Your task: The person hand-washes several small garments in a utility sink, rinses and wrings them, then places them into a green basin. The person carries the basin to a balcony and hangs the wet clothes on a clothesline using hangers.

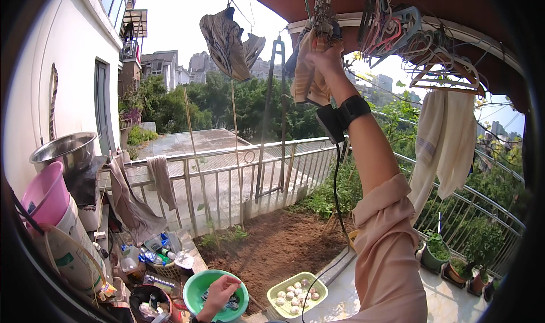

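My right hand [327,59] is raised among the socks [306,73] that hang in a bunch from a clip hanger [322,12] under the awning. Its fingers are closed around the upper part of the socks, which are cream with orange stripes. Low in the picture, my left hand [223,291] is over a green plastic basin [191,299], its fingers bent and close together; whether anything is between them cannot be told. Dark and white patterned cloth [232,302] lies in the basin. A pair of sneakers [225,41] hangs from a wire hanger left of the socks.
Plastic hangers [394,31] and white towels [447,139] hang at right. A light green tray [272,299] of garlic bulbs stands beside the basin. A metal railing [217,152] borders the soil bed [272,246]. Buckets, a pink tub [47,195] and a waste bin [170,310] crowd the left; potted plants [436,250] stand right.
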`<state>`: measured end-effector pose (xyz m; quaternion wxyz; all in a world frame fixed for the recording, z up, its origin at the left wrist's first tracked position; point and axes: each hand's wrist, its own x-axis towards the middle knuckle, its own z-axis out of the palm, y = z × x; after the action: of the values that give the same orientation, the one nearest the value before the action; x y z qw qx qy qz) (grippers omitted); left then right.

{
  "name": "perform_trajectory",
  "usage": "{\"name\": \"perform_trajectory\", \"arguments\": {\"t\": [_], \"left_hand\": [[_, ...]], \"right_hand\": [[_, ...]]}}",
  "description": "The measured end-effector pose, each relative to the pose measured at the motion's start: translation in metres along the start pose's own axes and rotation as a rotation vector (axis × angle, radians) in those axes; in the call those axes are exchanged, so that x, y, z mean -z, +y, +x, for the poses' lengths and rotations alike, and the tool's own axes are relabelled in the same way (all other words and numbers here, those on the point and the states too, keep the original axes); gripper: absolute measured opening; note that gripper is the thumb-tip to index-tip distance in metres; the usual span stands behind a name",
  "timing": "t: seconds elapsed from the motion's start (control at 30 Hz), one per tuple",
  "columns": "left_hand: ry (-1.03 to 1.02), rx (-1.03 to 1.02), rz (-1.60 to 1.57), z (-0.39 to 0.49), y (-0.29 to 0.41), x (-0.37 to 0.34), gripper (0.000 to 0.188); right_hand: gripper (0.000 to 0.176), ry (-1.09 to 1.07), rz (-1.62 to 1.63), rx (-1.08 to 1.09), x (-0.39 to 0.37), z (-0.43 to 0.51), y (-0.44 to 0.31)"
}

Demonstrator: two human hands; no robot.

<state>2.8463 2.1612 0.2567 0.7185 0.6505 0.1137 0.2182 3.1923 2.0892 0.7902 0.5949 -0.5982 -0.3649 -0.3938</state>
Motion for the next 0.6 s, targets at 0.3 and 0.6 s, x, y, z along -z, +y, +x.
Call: {"name": "perform_trajectory", "arguments": {"t": [0.3, 0.6], "left_hand": [[-0.015, -0.064, 0.292, 0.02, 0.033, -0.022, 0.011], [0.032, -0.54, 0.311, 0.083, 0.12, -0.058, 0.018]], "right_hand": [[0.036, -0.147, 0.057, -0.214, 0.024, -0.016, 0.035], [0.03, -0.223, 0.566, -0.301, 0.061, -0.05, 0.033]]}}
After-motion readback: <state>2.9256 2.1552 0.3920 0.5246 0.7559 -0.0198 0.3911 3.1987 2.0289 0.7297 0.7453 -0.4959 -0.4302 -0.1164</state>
